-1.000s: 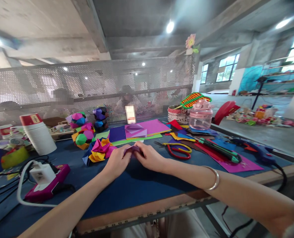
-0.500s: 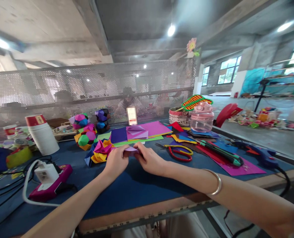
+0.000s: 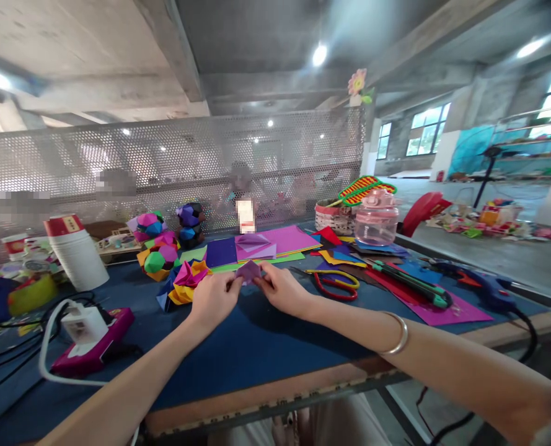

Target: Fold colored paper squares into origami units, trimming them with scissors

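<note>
A small folded piece of purple paper point(image 3: 248, 271) is held up between my two hands, just above the blue tabletop. My left hand point(image 3: 215, 297) pinches its left side, and my right hand point(image 3: 282, 290) pinches its right side between thumb and fingers. Beside my left hand sits a cluster of folded paper in pink, yellow and blue point(image 3: 188, 284). Behind the hands lie purple paper sheets point(image 3: 294, 240), with a lilac folded piece point(image 3: 256, 246) on top. Scissors with red and yellow handles point(image 3: 338, 285) rest to the right of my right hand.
At left stand stacked paper cups point(image 3: 77, 257) and a magenta power strip point(image 3: 93, 347) with cables. Colourful paper balls point(image 3: 157, 257) sit behind the cluster. At right are a green-and-black utility knife point(image 3: 409, 285), a glue gun point(image 3: 480, 288) and a clear bottle point(image 3: 376, 220). A perforated screen point(image 3: 186, 148) backs the table.
The purple paper has tilted upright, so more of its face shows as a pointed shape. Both hands still grip it, the fingers slightly shifted.
</note>
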`<move>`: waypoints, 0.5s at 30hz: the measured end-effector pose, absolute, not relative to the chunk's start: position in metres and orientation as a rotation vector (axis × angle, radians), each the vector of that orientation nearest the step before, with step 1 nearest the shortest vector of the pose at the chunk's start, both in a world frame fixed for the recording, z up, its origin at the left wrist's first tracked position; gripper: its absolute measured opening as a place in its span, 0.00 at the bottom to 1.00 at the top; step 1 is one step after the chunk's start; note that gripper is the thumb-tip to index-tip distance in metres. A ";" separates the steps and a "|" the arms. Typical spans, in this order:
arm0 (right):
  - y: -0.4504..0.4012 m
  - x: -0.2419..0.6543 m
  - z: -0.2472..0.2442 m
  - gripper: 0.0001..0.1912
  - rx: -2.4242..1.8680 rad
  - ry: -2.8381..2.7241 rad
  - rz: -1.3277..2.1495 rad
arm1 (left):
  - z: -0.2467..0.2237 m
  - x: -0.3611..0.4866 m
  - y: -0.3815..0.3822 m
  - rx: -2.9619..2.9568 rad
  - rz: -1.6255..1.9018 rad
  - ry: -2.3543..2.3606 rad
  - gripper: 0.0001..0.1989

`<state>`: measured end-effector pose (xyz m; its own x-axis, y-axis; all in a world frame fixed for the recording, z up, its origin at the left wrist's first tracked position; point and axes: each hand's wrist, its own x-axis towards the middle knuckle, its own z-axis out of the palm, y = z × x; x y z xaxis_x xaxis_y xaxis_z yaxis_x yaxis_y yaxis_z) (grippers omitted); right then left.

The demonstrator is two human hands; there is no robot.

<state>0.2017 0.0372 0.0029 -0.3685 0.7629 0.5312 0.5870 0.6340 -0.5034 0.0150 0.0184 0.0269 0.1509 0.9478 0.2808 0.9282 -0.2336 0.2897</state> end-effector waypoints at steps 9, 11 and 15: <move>0.034 0.202 0.005 0.13 -1.054 -2.055 0.303 | 0.024 0.017 0.018 2.430 0.542 1.900 0.13; 0.035 0.203 0.005 0.14 -1.076 -2.044 0.306 | 0.023 0.017 0.017 2.453 0.529 1.891 0.13; 0.035 0.202 0.005 0.13 -1.110 -2.032 0.330 | 0.022 0.019 0.014 2.487 0.513 1.873 0.13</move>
